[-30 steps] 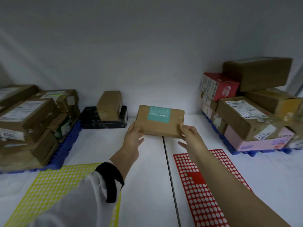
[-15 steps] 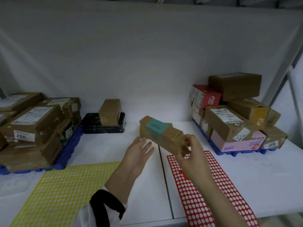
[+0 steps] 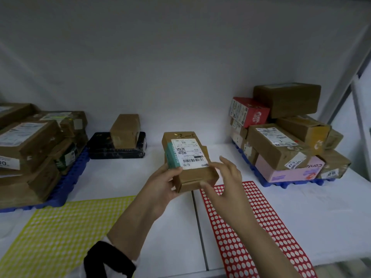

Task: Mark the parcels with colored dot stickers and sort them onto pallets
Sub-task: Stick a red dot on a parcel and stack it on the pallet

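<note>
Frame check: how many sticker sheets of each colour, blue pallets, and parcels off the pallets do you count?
Yellow sticker sheet: 1
Red sticker sheet: 1
Blue pallets: 2
Parcels off the pallets: 3 (held parcel, black wrapped parcel, brown box on it)
Total: 7

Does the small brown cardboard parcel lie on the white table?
No, the left hand holds the brown cardboard parcel up above the white table.
</note>
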